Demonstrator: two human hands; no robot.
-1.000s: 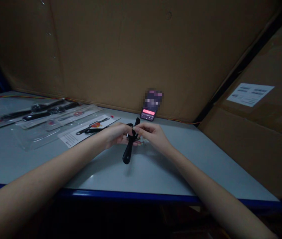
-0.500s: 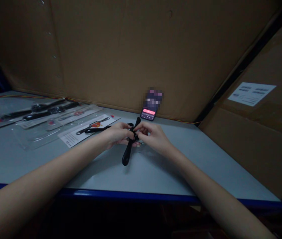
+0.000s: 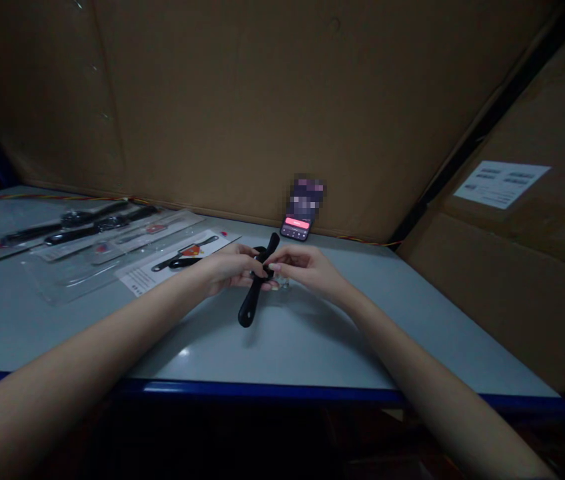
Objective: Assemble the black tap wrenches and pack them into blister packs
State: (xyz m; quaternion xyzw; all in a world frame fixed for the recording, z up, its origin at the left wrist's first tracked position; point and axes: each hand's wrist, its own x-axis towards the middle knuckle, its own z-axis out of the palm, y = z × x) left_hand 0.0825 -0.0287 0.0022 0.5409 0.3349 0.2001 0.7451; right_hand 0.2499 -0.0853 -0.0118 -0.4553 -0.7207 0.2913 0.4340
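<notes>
We find the left hand (image 3: 232, 268) and right hand (image 3: 307, 267) together above the desk (image 3: 282, 347), both pinched on a black watch strap (image 3: 251, 300) near its middle, its long end angled toward us. In this dim light, we cannot confirm the exact finger grip. Just left of the hands lies 1 carded watch strap (image 3: 177, 263). Beyond them, a smartphone (image 3: 296, 227) leans against a cardboard panel (image 3: 212, 120).

The left hand (image 3: 230, 268) and right hand (image 3: 306, 267) pinch close together, palms down.
</notes>
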